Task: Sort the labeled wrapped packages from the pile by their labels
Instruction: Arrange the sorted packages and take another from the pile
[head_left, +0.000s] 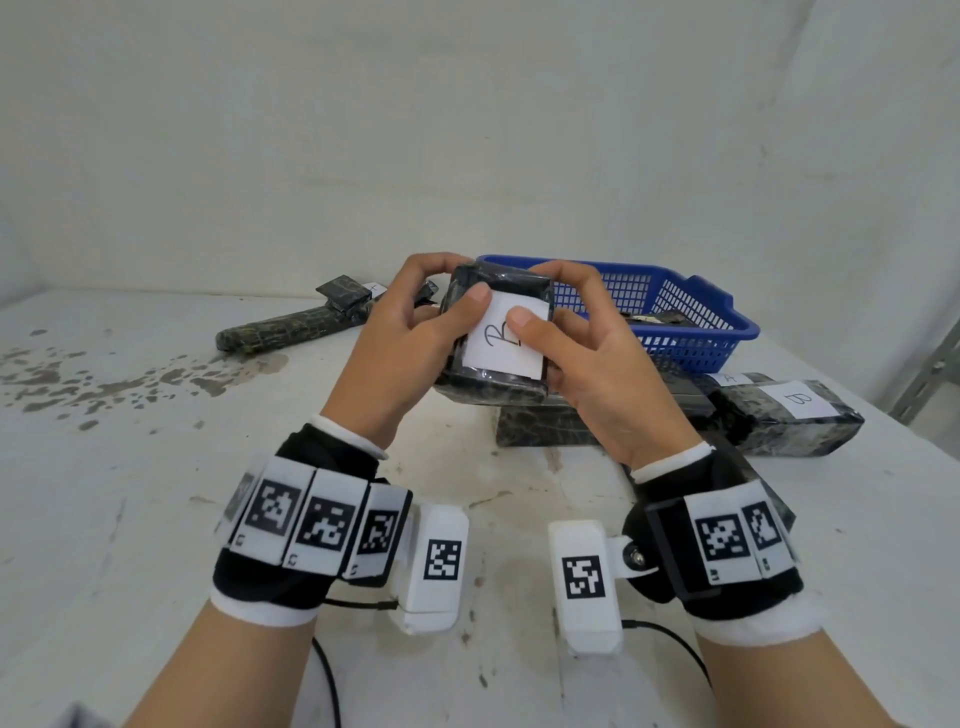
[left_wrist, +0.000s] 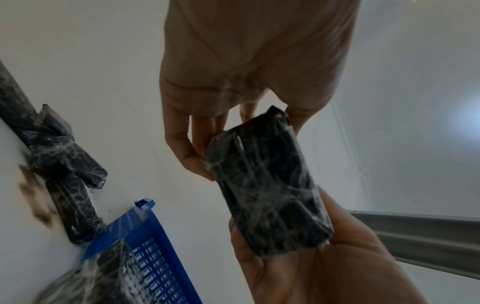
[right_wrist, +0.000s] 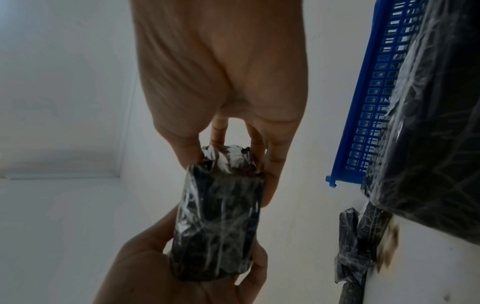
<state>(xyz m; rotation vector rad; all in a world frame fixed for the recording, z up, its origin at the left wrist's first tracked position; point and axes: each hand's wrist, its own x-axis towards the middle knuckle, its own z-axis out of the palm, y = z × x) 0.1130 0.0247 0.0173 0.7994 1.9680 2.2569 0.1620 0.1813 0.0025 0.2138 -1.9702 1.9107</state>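
Head view, left to right: stained white tabletop (head_left: 130, 467); at its far left a long dark wrapped package (head_left: 291, 327) lies flat, with a smaller wrapped package (head_left: 345, 296) on its far end, a white label beside it, letter unreadable. Centre: left hand (head_left: 395, 343) and right hand (head_left: 597, 364) hold one dark wrapped package (head_left: 493, 332) up off the tabletop, in front of the blue basket (head_left: 691, 312). Its white label (head_left: 506, 340) faces the camera, handwritten "B". Left grip: fingers curled round the package's left side, thumb pressed on the label's top edge. Right grip: fingers curled round the right side, thumb on the label. Both wrists carry black bands with square coded markers. Below the hands, another dark package (head_left: 540, 426) rests on the tabletop. Blue basket holds dark wrapped items, details unclear. Right of it, a package labelled "B" (head_left: 789, 415) lies flat, touching a package with an "A" label (head_left: 727, 379) behind it.
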